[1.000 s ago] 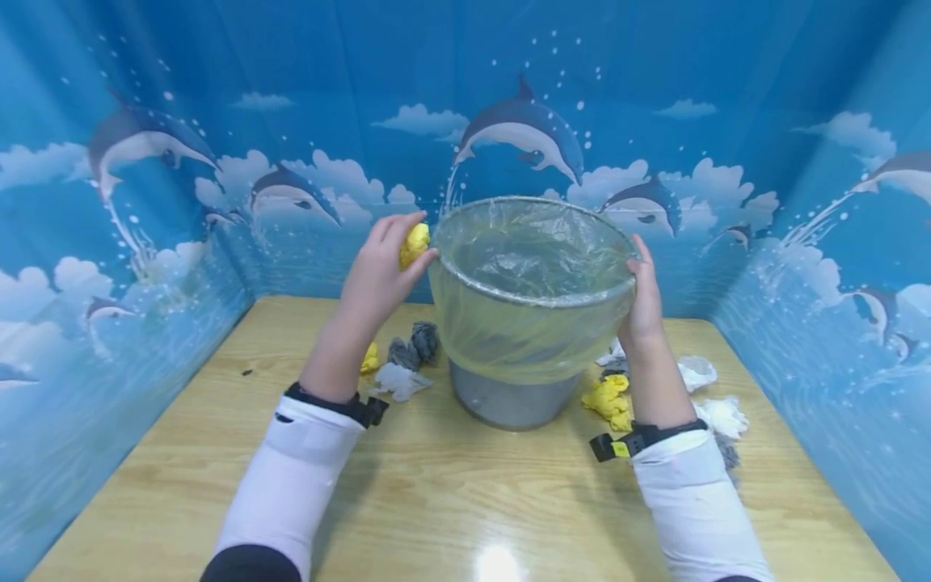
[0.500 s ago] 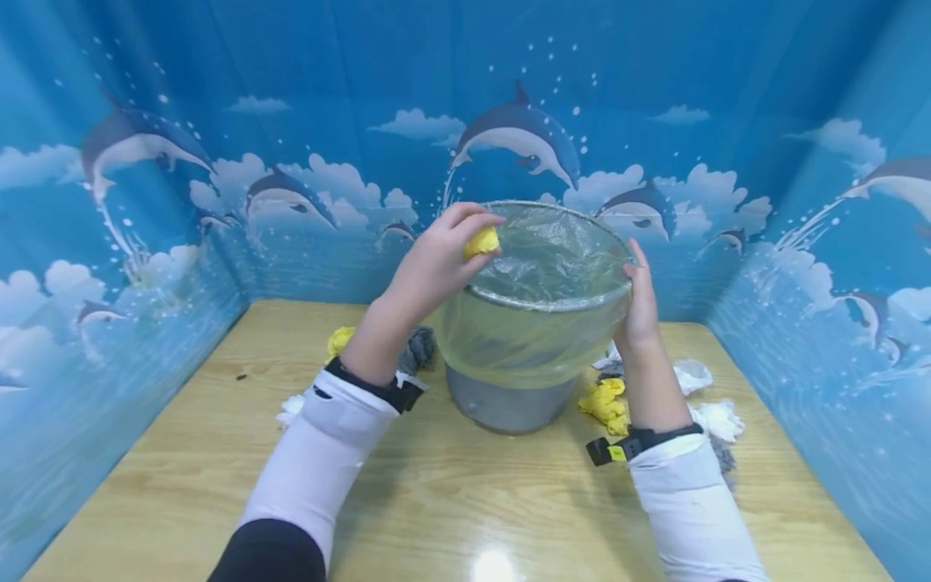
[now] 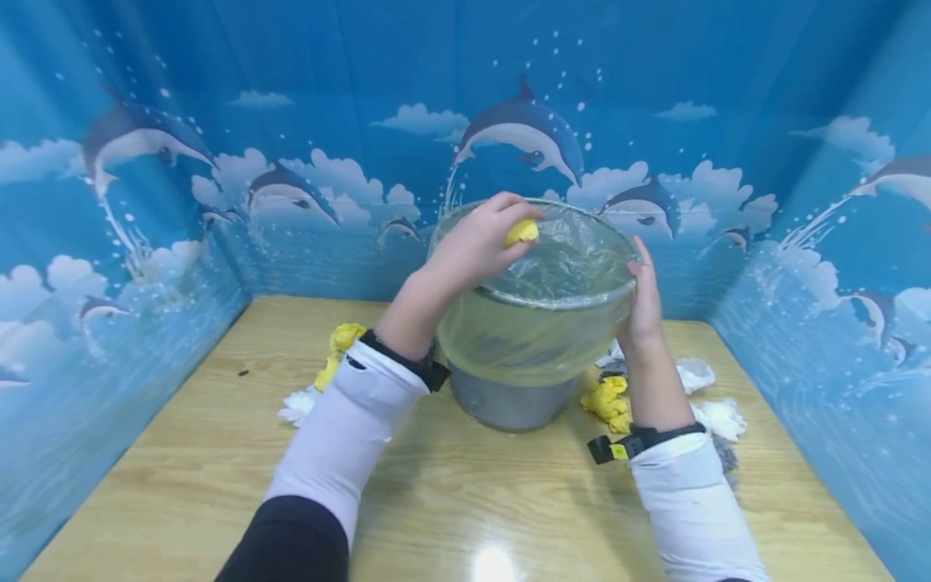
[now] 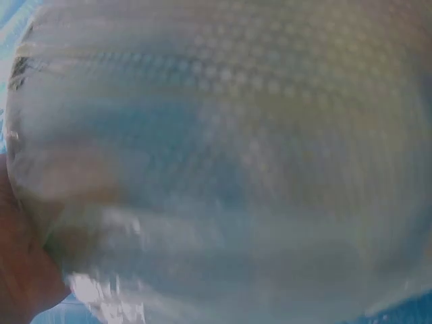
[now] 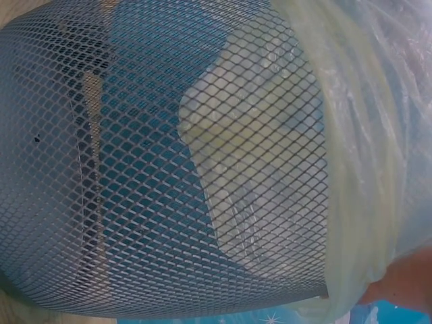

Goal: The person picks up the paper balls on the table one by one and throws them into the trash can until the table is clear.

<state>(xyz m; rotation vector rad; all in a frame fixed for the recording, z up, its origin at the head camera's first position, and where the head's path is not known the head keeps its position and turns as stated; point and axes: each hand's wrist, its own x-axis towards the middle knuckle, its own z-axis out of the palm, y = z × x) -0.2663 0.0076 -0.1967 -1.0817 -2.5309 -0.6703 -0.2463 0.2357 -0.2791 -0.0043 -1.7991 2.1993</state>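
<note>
In the head view my left hand [image 3: 480, 246] is over the near-left rim of a grey mesh wastebasket [image 3: 509, 404], pinching a crumpled yellow wad [image 3: 521, 233] between thumb and fingers. A thin yellowish bin liner [image 3: 531, 339] lines the basket and is folded down outside its rim. My right hand [image 3: 643, 299] holds the basket's right rim, thumb at the edge. The mesh wall and the liner [image 5: 364, 148] fill the right wrist view. Blurred liner and mesh fill the left wrist view, with part of the left hand [image 4: 27, 263] at its left edge.
Left of the basket, yellow wads [image 3: 342, 339] and a white wad [image 3: 298, 406] lie on the wooden table [image 3: 451, 501]. Another yellow wad [image 3: 607, 404], white ones [image 3: 720, 419] and grey ones [image 3: 726, 457] lie to the right. A dolphin-print curtain [image 3: 327, 81] encloses the table.
My left hand has moved right with the yellow wad, from outside the basket's left rim to over its opening. The right hand stays on the right rim.
</note>
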